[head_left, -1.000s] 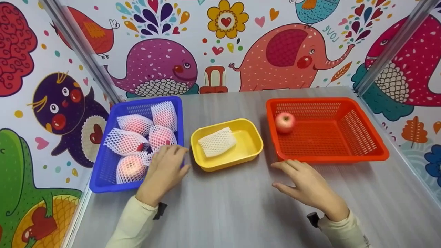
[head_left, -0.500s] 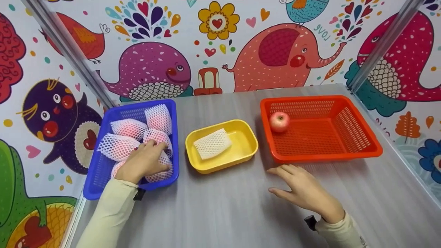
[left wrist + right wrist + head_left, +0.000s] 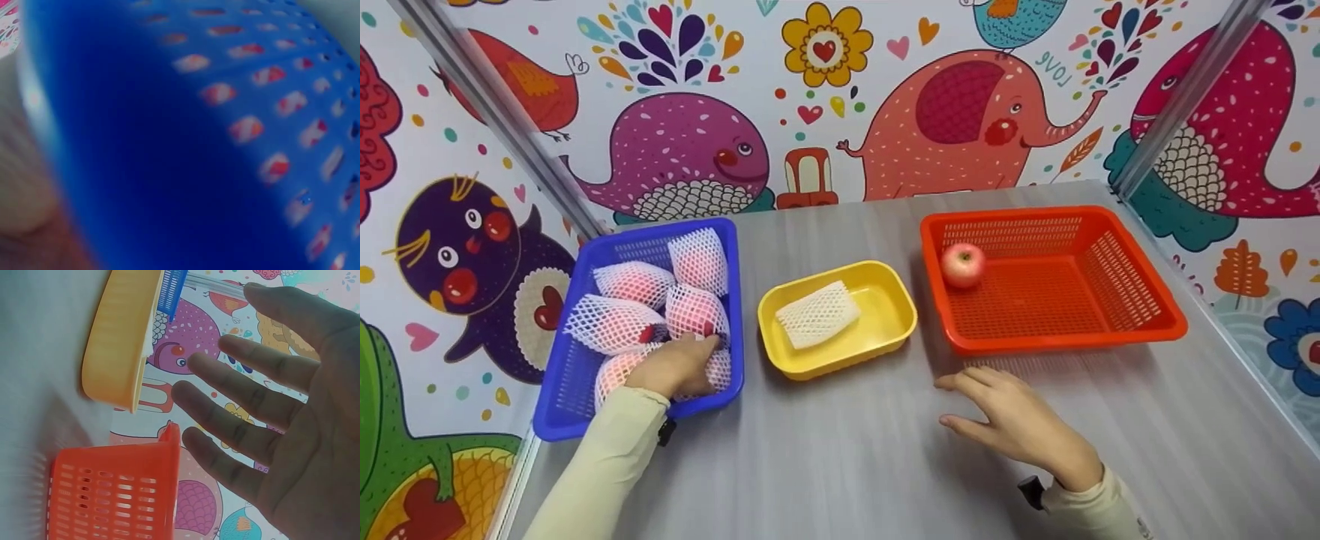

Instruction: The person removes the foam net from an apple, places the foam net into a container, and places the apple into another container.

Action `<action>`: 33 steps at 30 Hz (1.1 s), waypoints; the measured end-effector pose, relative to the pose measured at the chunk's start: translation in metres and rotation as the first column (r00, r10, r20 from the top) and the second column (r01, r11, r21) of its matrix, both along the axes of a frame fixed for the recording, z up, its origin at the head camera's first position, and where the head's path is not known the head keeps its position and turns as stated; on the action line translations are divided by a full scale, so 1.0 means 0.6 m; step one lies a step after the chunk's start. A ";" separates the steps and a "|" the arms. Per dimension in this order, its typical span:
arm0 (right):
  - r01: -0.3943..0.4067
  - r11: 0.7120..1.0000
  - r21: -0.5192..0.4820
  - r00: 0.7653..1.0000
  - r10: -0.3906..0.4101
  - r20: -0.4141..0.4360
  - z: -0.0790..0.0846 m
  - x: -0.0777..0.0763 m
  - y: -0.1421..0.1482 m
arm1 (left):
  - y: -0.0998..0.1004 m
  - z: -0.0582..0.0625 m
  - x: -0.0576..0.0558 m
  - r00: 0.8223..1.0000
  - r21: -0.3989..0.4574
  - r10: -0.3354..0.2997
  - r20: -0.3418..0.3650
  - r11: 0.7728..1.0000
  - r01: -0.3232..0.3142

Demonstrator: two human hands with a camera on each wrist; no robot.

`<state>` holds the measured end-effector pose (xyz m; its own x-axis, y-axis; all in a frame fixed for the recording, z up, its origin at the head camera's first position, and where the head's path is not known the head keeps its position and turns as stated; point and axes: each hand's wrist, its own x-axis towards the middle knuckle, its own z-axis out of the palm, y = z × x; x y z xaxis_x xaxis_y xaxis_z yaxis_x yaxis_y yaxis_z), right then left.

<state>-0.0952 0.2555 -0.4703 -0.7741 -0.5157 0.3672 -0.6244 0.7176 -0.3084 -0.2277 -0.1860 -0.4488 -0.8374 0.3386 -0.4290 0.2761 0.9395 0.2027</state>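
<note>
by the grey tabletop (image 3: 840, 465)'s left edge, a blue basket (image 3: 737, 300) holds pinkish-red fruit (image 3: 697, 306) in white diamond-mesh netting (image 3: 598, 324); by the right edge, a red basket (image 3: 1072, 343); between, a yellow tray (image 3: 889, 304).

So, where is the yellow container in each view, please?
Head: yellow container just below the centre, between the blue basket and the red basket.
Left wrist: not in it.
Right wrist: upper left, cut by the top edge.
Shared landmark: the blue basket, in all three.

On the grey table (image 3: 840, 457), a blue basket (image 3: 574, 379), a yellow tub (image 3: 883, 311) and a red basket (image 3: 1042, 292).
</note>
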 end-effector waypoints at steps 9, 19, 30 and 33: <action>-0.006 1.000 -0.026 1.000 0.007 0.022 -0.008 0.005 0.003 | -0.004 -0.013 -0.002 0.999 -0.007 -0.001 -0.044 1.000 0.001; -0.015 0.999 -0.047 0.999 0.016 0.029 -0.011 0.005 0.006 | -0.018 -0.011 0.008 0.985 0.009 0.039 -0.166 0.999 -0.038; -0.016 0.998 -0.065 1.000 0.017 0.009 -0.010 0.006 0.009 | 0.010 0.054 0.040 0.939 -0.029 0.040 -0.343 0.998 -0.053; -0.015 0.998 -0.062 1.000 0.016 0.020 -0.010 0.007 0.009 | 0.019 0.076 0.058 0.918 -0.002 0.048 -0.393 0.999 -0.053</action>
<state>-0.0912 0.2610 -0.4762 -0.7739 -0.5046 0.3827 -0.6284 0.6869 -0.3651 -0.1930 -0.1743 -0.4035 -0.9553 0.2881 -0.0657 0.2831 0.9561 0.0759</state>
